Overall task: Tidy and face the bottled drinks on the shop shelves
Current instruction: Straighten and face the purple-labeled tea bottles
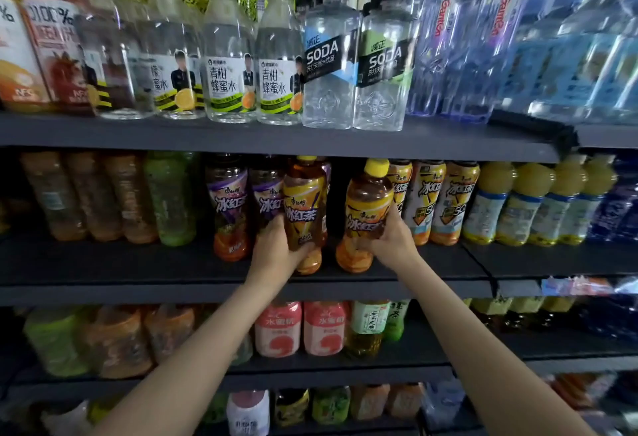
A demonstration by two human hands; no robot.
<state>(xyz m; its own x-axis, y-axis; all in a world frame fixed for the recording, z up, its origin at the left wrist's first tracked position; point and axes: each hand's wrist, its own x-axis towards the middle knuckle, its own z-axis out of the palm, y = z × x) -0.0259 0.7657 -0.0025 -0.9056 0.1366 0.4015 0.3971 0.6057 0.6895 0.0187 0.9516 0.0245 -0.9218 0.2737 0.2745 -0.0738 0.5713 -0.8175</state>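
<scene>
Two yellow-labelled iced tea bottles with yellow caps stand at the front of the middle shelf. My left hand grips the lower part of the left iced tea bottle, label facing out. My right hand grips the right iced tea bottle near its waist; this bottle leans slightly to the right. A dark gap separates the two bottles. Purple-labelled tea bottles stand just to the left, orange-labelled ones to the right.
The top shelf holds clear honey-water bottles, two SODA bottles and blue water bottles. Yellow juice bottles fill the middle shelf's right end. Pink bottles and green tea bottles stand on the shelf below.
</scene>
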